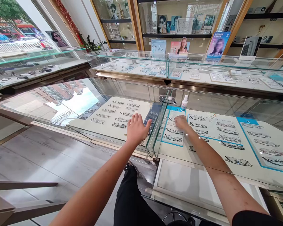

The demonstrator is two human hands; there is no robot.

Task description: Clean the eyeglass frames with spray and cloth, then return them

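Note:
My left hand (137, 128) rests with fingers spread on the glass top of the left display case (103, 131), above rows of eyeglasses (119, 125). Seen through the glass of the right display case (212, 163), my right arm reaches in over the displayed frames. My right hand (181, 121) has curled fingers at the upper part of a blue-edged tray (172, 143); what lies between them is hidden. Just below that hand are black eyeglasses (172, 138). A white spray bottle (184, 103) stands upright beyond it, and another pair of glasses (167, 99) lies nearby.
An open white drawer (179, 179) sits below the right case, near my knees. Further glass cases (132, 56) with eyewear run along the back, topped with advertising stands (218, 45). Wooden legs (23, 185) of furniture stand at lower left on the grey floor.

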